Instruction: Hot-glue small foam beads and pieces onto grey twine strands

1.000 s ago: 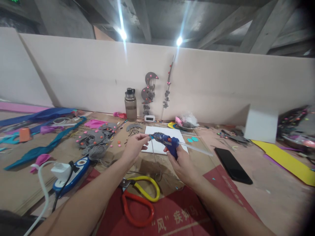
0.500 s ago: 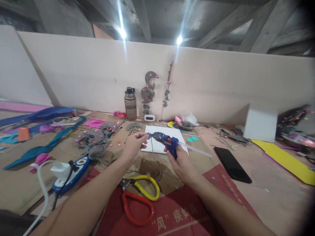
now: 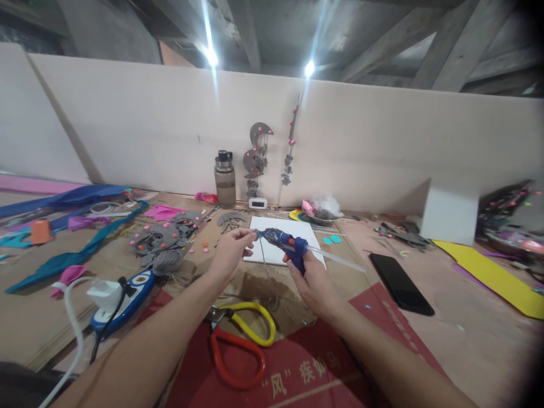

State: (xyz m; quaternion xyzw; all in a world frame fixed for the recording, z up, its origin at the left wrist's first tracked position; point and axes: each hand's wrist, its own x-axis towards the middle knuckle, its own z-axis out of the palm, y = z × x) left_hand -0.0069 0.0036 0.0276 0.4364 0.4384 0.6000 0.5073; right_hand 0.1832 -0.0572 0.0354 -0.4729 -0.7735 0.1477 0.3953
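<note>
Head view, both forearms extended forward from the lower edge over a cluttered work table (image 3: pixel 467 317). Right hand (image 3: pixel 313 281): wrist raised, fingers wrapped closed around the grip of a blue glue gun (image 3: pixel 285 242), which is held above the table with its nozzle pointing left and a clear glue stick (image 3: pixel 335 257) projecting from its rear toward the right. Left hand (image 3: pixel 229 253): palm turned inward, thumb and fingertips pinched together on a thin grey cord (image 3: pixel 264 262) right at the gun's nozzle; the cord hangs down from the pinch toward the table. The two hands are near each other, joined only through cord and nozzle, above the near edge of a white board (image 3: pixel 293 229) lying flat.

Below the forearms lie scissors with one yellow and one red handle loop (image 3: pixel 242 345), partly on a red printed sheet (image 3: pixel 323 368). To the left, a white plug sits in a blue power strip (image 3: pixel 127 297); to the right, a black phone (image 3: pixel 401 284) lies flat. A water bottle (image 3: pixel 225 180) stands at the back wall.

Hard to make out: whether the nozzle tip touches the cord, since the fingers cover the contact point; the lower end of the cord, lost against the cardboard; the trigger finger, hidden behind the gun body. The right edge of the frame is dark and cut off
</note>
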